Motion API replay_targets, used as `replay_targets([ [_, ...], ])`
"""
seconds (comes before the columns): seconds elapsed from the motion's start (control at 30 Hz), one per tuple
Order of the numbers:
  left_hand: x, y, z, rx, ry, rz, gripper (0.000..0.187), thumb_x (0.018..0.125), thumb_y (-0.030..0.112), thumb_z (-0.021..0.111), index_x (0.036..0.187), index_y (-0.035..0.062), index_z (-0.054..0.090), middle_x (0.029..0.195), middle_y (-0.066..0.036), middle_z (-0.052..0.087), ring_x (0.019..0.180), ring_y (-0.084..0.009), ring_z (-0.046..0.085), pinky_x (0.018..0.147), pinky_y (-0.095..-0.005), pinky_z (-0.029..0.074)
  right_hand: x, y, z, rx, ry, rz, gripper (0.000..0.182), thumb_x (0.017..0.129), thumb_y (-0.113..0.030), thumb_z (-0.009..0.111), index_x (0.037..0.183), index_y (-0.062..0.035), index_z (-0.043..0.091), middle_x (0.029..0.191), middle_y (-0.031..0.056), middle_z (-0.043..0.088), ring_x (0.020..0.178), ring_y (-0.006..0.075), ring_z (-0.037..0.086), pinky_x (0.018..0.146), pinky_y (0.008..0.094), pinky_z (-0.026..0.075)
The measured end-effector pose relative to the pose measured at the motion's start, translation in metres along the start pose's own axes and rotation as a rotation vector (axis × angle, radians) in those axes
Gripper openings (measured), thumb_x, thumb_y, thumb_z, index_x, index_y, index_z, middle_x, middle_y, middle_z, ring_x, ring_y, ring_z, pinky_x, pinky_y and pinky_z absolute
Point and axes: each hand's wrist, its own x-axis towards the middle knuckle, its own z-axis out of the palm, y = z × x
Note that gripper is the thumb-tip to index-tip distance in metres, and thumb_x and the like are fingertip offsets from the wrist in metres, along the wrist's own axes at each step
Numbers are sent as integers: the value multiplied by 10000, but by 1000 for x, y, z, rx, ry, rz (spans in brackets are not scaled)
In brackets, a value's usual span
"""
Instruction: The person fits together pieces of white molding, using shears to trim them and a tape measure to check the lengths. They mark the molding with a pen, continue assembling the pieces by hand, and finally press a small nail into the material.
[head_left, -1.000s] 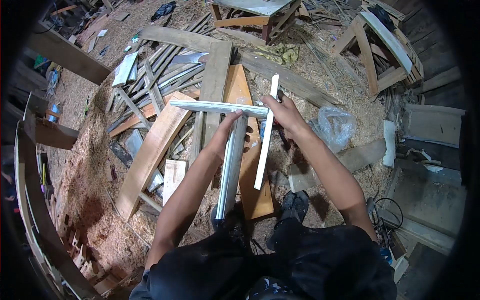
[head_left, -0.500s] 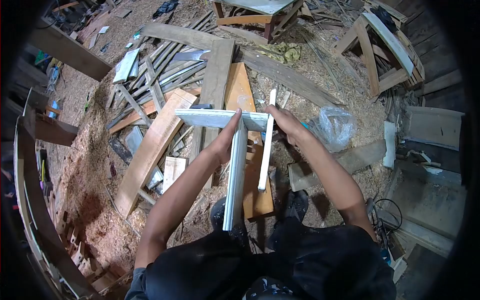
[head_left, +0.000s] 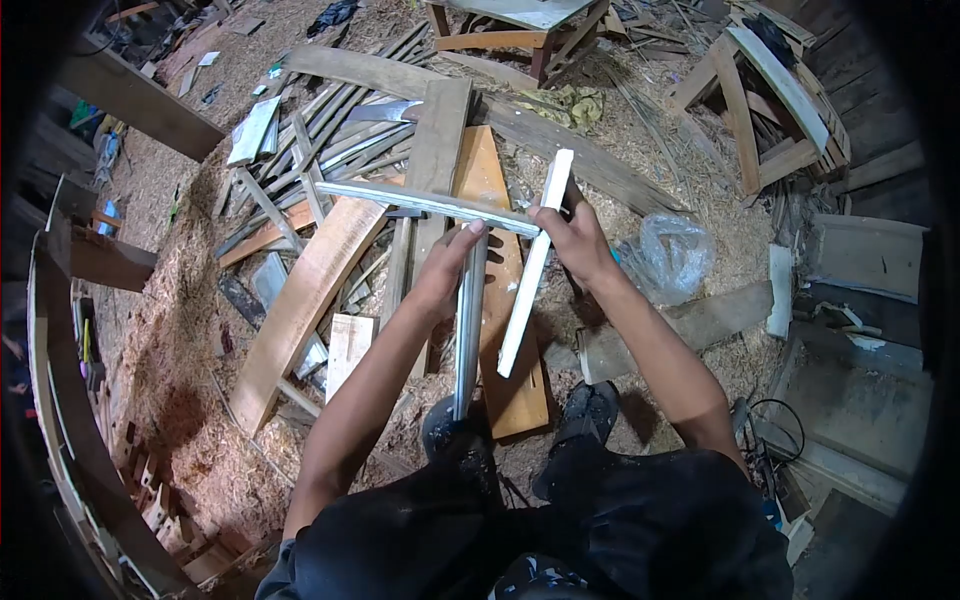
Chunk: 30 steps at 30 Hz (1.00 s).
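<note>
Between my hands is a white-painted wooden frame made of boards. Its long crosspiece [head_left: 400,200] slants from upper left down to the right. A grooved board [head_left: 468,335] runs from the crosspiece toward my knees, and a white wooden strip [head_left: 532,280] crosses the crosspiece's right end. My left hand [head_left: 447,268] is closed round the grooved board just under the junction, thumb on top. My right hand [head_left: 582,238] grips the strip where it meets the crosspiece, thumb in front and the other fingers mostly hidden behind.
Below the frame lies an orange-brown board [head_left: 520,390], beside a long grey plank [head_left: 437,140]. A handsaw [head_left: 383,112] rests on a pile of sticks. A pale curved plank [head_left: 300,310] lies left, a clear plastic bag [head_left: 672,255] right. Shavings cover the ground [head_left: 190,330].
The frame has tilted: the crosspiece's left end has risen, its face now shows mostly edge-on, and the strip leans further right at its top. Both hands keep their hold.
</note>
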Motion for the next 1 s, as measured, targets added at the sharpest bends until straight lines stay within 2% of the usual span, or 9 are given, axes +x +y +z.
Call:
replay_targets([
  [0.13,0,9,-1,99,-25,192,651,867,545,575,1239,13,531,1092,-132,615,994,-226,595,862,-403,485,8,-26,-9,-116,-25,-167,810,808,-207,665,1461,59,266,1199,155,532,1087,214,505,994,331,394],
  [0.23,-4,30,7,91,-5,310,668,830,503,633,1233,-17,512,1076,-146,615,994,-233,602,880,-400,490,8,-64,-8,-140,-52,-188,845,793,-191,654,1474,81,234,1408,235,429,1330,285,391,1132,353,262],
  [0.27,-2,34,10,57,5,347,678,818,499,645,1232,-20,508,1077,-148,613,999,-237,602,884,-405,490,10,-75,-9,-146,-73,-192,850,791,-189,652,1477,81,228,1402,231,435,1330,284,391,1130,355,265],
  [0.37,5,49,22,-30,-9,438,727,765,444,704,1269,-28,477,1109,-151,593,1037,-251,589,915,-427,483,25,-83,-13,-200,-38,-317,675,791,-140,617,1384,20,337,1112,109,551,1062,188,508,961,315,385],
  [0.43,13,52,24,-16,-33,504,748,757,419,718,1296,-30,458,1138,-152,577,1061,-248,577,935,-440,477,28,-95,-13,-156,-30,-367,451,784,-103,584,1214,8,500,1014,70,570,944,145,530,855,293,423],
  [0.47,15,52,20,48,-53,404,750,761,349,723,1335,-30,424,1224,-161,540,1127,-254,550,1006,-445,437,28,-103,-12,-144,-27,-381,394,775,-77,560,1160,7,554,984,59,576,908,134,536,825,290,436],
  [0.57,22,47,25,16,-79,514,739,767,295,725,1351,-29,409,1283,-161,512,1186,-257,515,1051,-408,391,28,-106,-14,-157,-40,-382,705,787,-116,563,1447,3,345,1031,83,540,939,163,525,847,305,448],
  [0.77,8,49,36,153,-40,522,723,754,226,801,1345,-16,461,1342,-154,511,1251,-249,467,1092,-372,320,16,-95,-14,-15,21,-368,488,751,-69,498,1231,20,497,1009,82,560,857,138,534,775,275,442],
  [1.0,-8,54,44,120,-106,367,774,725,213,838,1361,-3,455,1345,-135,524,1264,-234,465,1084,-355,339,6,-88,-12,31,1,-559,591,666,-49,453,1247,53,472,1156,126,531,1063,198,522,963,342,405],
])
